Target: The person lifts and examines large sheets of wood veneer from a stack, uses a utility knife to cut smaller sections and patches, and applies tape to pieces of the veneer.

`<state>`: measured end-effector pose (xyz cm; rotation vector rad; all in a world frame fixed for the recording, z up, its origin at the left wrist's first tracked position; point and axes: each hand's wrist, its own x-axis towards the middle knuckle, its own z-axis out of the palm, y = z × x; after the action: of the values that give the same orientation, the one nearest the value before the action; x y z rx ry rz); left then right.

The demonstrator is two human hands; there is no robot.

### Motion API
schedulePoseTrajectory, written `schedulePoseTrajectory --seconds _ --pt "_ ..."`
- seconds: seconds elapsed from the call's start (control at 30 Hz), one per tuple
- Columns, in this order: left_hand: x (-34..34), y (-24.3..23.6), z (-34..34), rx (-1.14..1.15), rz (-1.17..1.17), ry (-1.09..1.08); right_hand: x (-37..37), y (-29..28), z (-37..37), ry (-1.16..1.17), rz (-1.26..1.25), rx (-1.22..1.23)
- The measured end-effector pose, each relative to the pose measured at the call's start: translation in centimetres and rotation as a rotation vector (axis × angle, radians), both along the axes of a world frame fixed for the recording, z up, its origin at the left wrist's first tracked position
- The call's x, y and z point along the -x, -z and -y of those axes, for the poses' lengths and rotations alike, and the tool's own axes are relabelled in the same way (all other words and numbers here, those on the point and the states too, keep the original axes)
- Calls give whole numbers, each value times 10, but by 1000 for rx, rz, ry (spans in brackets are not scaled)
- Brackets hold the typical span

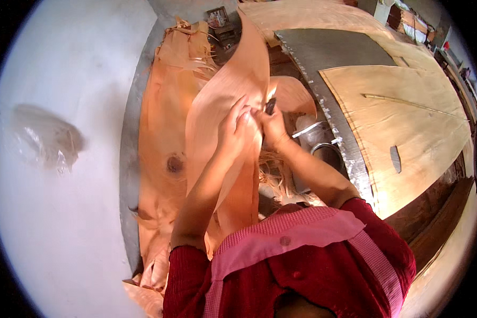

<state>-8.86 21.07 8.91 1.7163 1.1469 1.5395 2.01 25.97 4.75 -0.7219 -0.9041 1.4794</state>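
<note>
Your red sleeves and pink-checked collar (297, 233) fill the frame at six o'clock, closest to the lens, with both bare forearms rising from them toward the centre. Your left hand (234, 127) is closed on a long, curling strip of thin wood veneer (225, 100), fingers wrapped over its edge and thumb behind it. Your right hand (273, 127) meets it just to the three o'clock side, knuckles touching the left hand, pinching a small dark blade-like tool (270, 106) whose tip shows above the fingers at the veneer's edge; how it meets the wood is hidden by your fingers. The strip arcs up toward twelve o'clock and hangs down past your left forearm toward six.

At nine o'clock of your hands, wider orange veneer sheets (167, 138) lean against a pale wall (74, 212), one marked with a dark knot. A crumpled clear plastic bag (45, 140) sits on that wall, well apart at nine o'clock. At three o'clock lies a broad worktable (418, 132) covered with flat plywood, a grey metal sheet (334, 50) at its one o'clock end. Between your right forearm and the table's edge stands a metal container (318, 138), with loose wood slivers (273, 164) just beside it.
</note>
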Motion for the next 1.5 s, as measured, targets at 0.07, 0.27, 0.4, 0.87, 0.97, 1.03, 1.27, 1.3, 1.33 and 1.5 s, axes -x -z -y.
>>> schedulePoseTrajectory --seconds 0.07,0.27,0.4,0.87,0.97,1.03,1.27,1.3,1.33,1.5 --pt "2 -4 42 -148 -184 -89 -25 -26 8 0 -101 -35" --pt "22 12 155 -244 -323 -489 -100 -72 14 -329 -368 123" --pt "49 31 179 -22 -105 -447 -117 -82 43 -492 -354 125" --pt "-88 88 295 497 51 -2 -224 -76 137 -607 -180 34" --pt "-105 57 322 571 -72 -40 -262 -56 130 -467 -18 22" --pt "-136 5 341 512 -131 -65 -263 -24 130 -273 29 96" --pt "-94 -63 391 903 -136 -195 -239 117 247 -627 -283 676" --pt "-87 -73 407 974 -206 -218 -230 109 285 -510 -98 979" --pt "-91 -83 412 1026 -266 -208 -226 131 306 -557 -111 1031" --pt "-111 -117 473 1208 -367 -207 -201 217 390 -677 4 1200"
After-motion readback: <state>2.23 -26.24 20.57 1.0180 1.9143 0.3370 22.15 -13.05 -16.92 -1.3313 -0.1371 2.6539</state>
